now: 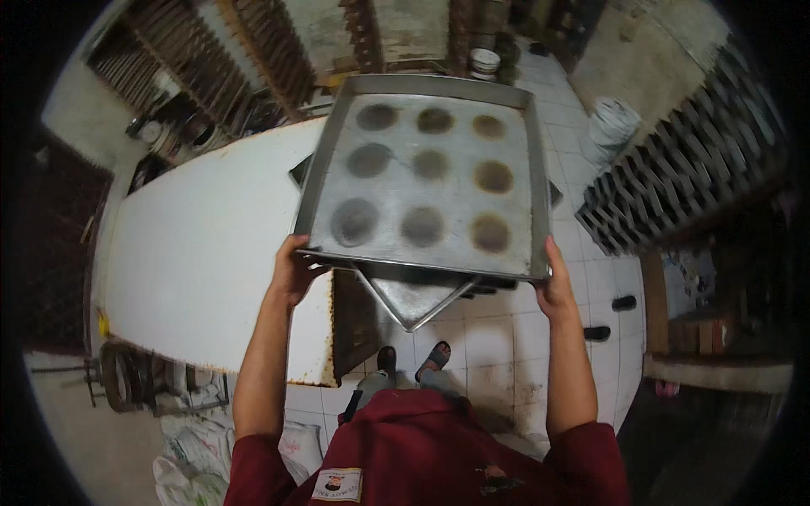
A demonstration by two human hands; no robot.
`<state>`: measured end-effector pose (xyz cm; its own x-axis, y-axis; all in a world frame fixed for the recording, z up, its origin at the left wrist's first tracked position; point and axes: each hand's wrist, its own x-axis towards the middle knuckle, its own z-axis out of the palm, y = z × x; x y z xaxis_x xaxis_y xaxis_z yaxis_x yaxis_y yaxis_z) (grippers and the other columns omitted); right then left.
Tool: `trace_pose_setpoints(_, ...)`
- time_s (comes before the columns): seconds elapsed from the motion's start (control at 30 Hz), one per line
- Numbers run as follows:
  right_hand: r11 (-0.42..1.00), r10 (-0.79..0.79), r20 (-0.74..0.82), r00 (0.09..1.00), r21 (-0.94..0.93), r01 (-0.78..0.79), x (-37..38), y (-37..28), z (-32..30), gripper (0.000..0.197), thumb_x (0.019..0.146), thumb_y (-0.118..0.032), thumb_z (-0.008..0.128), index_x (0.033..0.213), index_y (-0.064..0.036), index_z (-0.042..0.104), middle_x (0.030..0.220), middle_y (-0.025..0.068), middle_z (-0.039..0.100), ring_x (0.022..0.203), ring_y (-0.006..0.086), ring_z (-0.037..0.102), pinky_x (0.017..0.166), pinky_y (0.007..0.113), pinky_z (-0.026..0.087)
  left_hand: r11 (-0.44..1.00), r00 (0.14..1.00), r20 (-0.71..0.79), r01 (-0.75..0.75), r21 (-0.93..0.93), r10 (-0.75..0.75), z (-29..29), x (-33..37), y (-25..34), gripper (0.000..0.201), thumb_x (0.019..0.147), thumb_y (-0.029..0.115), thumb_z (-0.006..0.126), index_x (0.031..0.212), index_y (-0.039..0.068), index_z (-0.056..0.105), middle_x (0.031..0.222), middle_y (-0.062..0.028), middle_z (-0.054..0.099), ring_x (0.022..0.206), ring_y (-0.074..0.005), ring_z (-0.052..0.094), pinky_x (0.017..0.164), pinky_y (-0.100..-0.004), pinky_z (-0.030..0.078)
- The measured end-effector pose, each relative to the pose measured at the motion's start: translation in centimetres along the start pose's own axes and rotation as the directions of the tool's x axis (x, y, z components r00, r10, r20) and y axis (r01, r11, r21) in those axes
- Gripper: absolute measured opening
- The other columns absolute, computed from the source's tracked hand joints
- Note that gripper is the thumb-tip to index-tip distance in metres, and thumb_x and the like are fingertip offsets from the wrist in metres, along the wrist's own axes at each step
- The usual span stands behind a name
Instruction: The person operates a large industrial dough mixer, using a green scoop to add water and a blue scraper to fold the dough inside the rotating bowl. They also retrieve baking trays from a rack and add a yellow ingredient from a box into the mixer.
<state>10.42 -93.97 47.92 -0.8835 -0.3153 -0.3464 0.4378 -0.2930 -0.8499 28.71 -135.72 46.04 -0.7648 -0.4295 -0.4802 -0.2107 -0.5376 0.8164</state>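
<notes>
A large square metal baking tray with raised sides is held out in front of me, tipped so that its inside shows. Nine dark, brownish round marks lie in rows across its flat bottom. My left hand grips the near left corner, and my right hand has the near right corner, its thumb up along the side. Below it, turned diagonally, another metal tray pokes out a corner toward me; more dark corners show at both sides. Whether the upper tray rests on it, I cannot tell.
A white table with rusty edges stands at the left. Many dark metal trays are stacked at the right. Slippers lie on the tiled floor, white sacks at the lower left. Behind are wooden racks and a white bucket.
</notes>
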Motion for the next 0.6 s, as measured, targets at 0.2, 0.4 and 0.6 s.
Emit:
trace_pose_setpoints(0.2, 0.970, -0.202, -0.336, 0.920, -0.197, 0.142, -2.6, 13.0, -7.6, 0.049, 0.098, -0.046, 0.056, 0.126, -0.0065, 0.059, 0.118, 0.0075, 0.064, 0.108, 0.0195, 0.059, 0.090, 0.037, 0.046, 0.963, 0.977, -0.176, -0.159, -0.217, 0.122, -2.5, 1.0, -3.4, 0.092, 0.086, 0.077, 0.050, 0.141, 0.003, 0.043, 0.142, -0.0174, 0.044, 0.138, -0.0372, 0.038, 0.111, -0.0606, 0.029)
trace_pose_setpoints(0.4, 0.480, -0.179, -0.518, 0.836, -0.788, -0.385, -21.6, 40.2, -16.8, 0.041, 0.085, -0.034, 0.073, 0.103, 0.0021, 0.068, 0.106, 0.0186, 0.071, 0.101, 0.0325, 0.067, 0.091, 0.040, 0.052, 0.905, 0.985, 0.171, -0.067, 0.420, -0.007, -9.7, -1.4, -17.2, 0.030, 0.095, 0.025, 0.062, 0.117, 0.004, 0.061, 0.104, -0.0073, 0.066, 0.091, -0.0218, 0.063, 0.081, -0.0305, 0.050)
trace_pose_setpoints(0.6, 0.405, 0.016, -0.764, 0.644, -0.584, -0.703, -44.9, 64.0, -13.5, 0.057, 0.079, -0.050, 0.065, 0.104, 0.0013, 0.071, 0.102, 0.0255, 0.069, 0.101, 0.0411, 0.065, 0.089, 0.046, 0.052, 0.464, 0.757, 0.632, -0.506, 0.727, -0.165, -20.2, -6.4, -24.8, 0.041, 0.088, 0.029, 0.073, 0.113, -0.001, 0.063, 0.109, -0.0196, 0.066, 0.108, -0.0332, 0.061, 0.097, -0.0421, 0.046)
